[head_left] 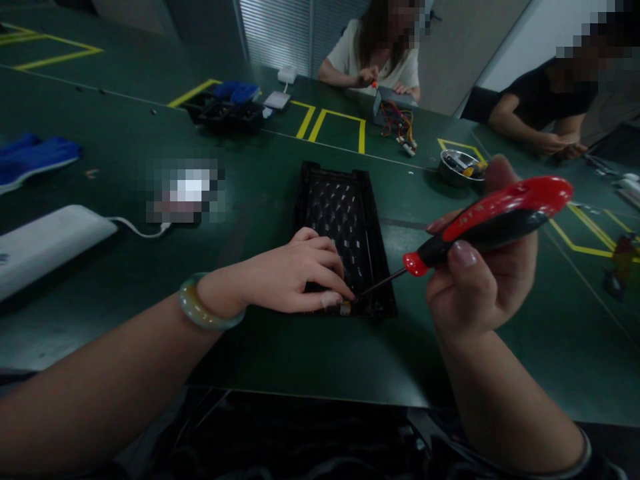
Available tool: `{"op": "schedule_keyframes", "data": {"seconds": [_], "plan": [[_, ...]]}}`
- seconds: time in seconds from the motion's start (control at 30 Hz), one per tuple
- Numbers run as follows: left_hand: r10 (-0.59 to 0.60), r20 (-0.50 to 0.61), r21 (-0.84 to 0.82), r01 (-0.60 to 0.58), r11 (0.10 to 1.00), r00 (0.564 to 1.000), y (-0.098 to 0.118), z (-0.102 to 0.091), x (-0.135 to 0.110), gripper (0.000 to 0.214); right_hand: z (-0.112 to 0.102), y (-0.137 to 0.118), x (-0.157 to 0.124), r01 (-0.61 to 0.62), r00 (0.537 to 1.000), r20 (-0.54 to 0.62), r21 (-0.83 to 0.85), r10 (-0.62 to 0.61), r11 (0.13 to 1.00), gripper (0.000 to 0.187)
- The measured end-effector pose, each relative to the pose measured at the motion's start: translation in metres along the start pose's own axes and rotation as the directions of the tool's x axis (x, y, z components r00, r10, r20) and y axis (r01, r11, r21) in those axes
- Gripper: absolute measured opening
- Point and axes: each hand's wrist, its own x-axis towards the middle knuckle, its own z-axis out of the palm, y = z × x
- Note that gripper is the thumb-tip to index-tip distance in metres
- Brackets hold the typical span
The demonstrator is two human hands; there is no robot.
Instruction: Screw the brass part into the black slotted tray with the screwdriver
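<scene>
A black plastic casing (334, 227) with slotted openings lies on the green table in front of me. My left hand (305, 270) rests across its near left part, fingers apart, with the index fingertip and thumb at the near edge. Close to that fingertip a small brownish part (345, 307) shows. My right hand (480, 280) is closed round the handle of a red and black screwdriver (495, 217). Its thin shaft slants down to the left, and the tip ends beside my left index finger; whether it sits on a screw cannot be made out.
At left are a white power strip (57, 243), a blurred device on a cable and a blue glove (37, 160). A black tray (227, 113) stands farther back, a metal bowl (461, 168) at right. Across the table, two people work, one at a grey box with wires (393, 110).
</scene>
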Motion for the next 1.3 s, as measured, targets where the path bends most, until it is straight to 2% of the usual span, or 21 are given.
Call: {"op": "schedule_keyframes", "data": {"seconds": [0.07, 0.17, 0.23, 0.5, 0.67, 0.87, 1.17, 1.3], "plan": [[-0.004, 0.001, -0.001, 0.004, 1.000, 1.000, 0.000, 0.000, 0.000, 0.023, 0.001, 0.003, 0.002, 0.050, 0.996, -0.070, 0.003, -0.049, 0.999, 0.044], [-0.016, -0.018, -0.004, 0.016, 1.000, 1.000, -0.001, -0.001, 0.000, 0.024, 0.002, 0.009, 0.007, 0.162, 0.967, -0.205, 0.024, -0.154, 0.987, 0.044], [-0.031, -0.038, -0.003, 0.031, 1.000, 0.999, -0.002, -0.001, 0.000, 0.025, 0.001, 0.013, 0.010, 0.183, 0.953, -0.252, 0.045, -0.166, 0.982, 0.044], [-0.025, -0.022, 0.004, 0.026, 1.000, 0.999, -0.004, 0.000, -0.001, 0.025, -0.001, 0.019, 0.010, 0.078, 0.971, -0.229, 0.050, -0.064, 0.996, 0.034], [-0.014, -0.014, 0.012, 0.014, 1.000, 1.000, -0.003, 0.000, -0.001, 0.024, 0.003, 0.011, 0.008, 0.107, 0.981, -0.171, 0.090, -0.090, 0.990, 0.030], [-0.005, -0.010, 0.009, 0.005, 1.000, 1.000, -0.002, 0.001, 0.001, 0.023, 0.003, 0.006, 0.002, 0.071, 0.993, -0.100, 0.010, -0.069, 0.997, 0.032], [-0.003, 0.001, 0.014, 0.003, 1.000, 1.000, -0.001, 0.000, 0.000, 0.025, 0.001, 0.006, 0.001, 0.066, 0.995, -0.081, 0.057, -0.061, 0.996, 0.037], [-0.005, 0.001, 0.008, 0.005, 1.000, 1.000, -0.001, 0.000, 0.001, 0.025, 0.002, 0.005, 0.001, 0.066, 0.995, -0.082, 0.036, -0.063, 0.997, 0.033]]}}
